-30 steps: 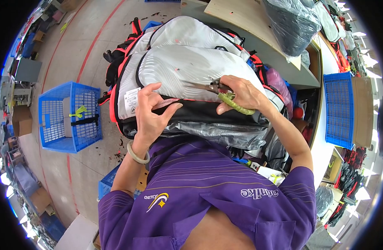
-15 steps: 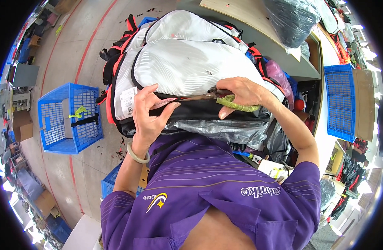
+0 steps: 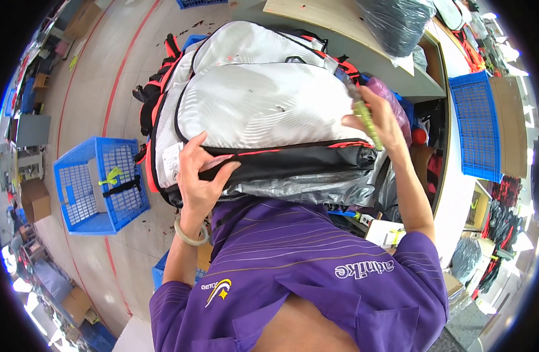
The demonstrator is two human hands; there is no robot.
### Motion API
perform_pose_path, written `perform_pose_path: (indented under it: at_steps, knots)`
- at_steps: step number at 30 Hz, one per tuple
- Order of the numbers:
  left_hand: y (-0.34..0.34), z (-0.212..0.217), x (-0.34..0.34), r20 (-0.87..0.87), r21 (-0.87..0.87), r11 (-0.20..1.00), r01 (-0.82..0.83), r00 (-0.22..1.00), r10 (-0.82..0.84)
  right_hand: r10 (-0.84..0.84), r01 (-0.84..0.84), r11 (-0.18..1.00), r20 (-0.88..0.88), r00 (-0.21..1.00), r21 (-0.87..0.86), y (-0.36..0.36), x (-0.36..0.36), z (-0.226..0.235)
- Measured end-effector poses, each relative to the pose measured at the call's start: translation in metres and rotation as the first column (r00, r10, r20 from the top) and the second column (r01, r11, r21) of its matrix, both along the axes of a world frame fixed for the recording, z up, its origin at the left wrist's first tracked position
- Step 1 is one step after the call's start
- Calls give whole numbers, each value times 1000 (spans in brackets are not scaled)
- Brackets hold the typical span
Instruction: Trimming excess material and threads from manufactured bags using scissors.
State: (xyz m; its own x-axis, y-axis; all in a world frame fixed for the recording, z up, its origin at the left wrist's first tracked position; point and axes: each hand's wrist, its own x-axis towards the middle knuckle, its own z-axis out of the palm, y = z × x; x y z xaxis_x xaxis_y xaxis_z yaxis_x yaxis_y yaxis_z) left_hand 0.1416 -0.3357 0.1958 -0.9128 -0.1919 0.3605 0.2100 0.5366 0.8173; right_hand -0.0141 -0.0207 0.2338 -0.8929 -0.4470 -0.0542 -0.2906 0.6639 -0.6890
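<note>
A white-and-grey patterned backpack [image 3: 269,102] with black piping and coral-red trim lies in front of my body, on top of other bags. My left hand [image 3: 196,176] pinches its black near edge between thumb and fingers, beside a white label [image 3: 171,161]. Over the bag's right side, my right hand [image 3: 384,120] grips scissors [image 3: 365,117] with yellow-green wrapped handles. They are raised off the near edge, blades pointing away from me and slightly blurred. Black and silvery lining [image 3: 305,185] hangs below the edge, close to my purple shirt.
On the floor at left stands a blue plastic crate [image 3: 102,185] with a yellow-green tie. A wooden-topped table [image 3: 334,29] bearing a dark plastic bag [image 3: 396,23] is at the far right. Another blue crate [image 3: 475,126] and cardboard stand further right.
My right hand has lifted the scissors away from the near edge, up and to the right, turning the blades away from me. My left hand still pinches the edge, slightly lower in view.
</note>
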Motion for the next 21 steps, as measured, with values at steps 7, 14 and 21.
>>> perform_pose_path:
  at_steps: [7,14,21]
  knots:
    - [-3,-11,-3,-22,55,995,80,997,-79,406,-402,900,12,914,167,-10,29,-1]
    - [2,-8,-2,-59,-44,999,22,998,-25,563,-616,744,254,787,259,-45,6,-4]
    - [4,-6,3,-65,19,1000,7,998,-6,617,-663,715,244,748,223,-70,8,-7]
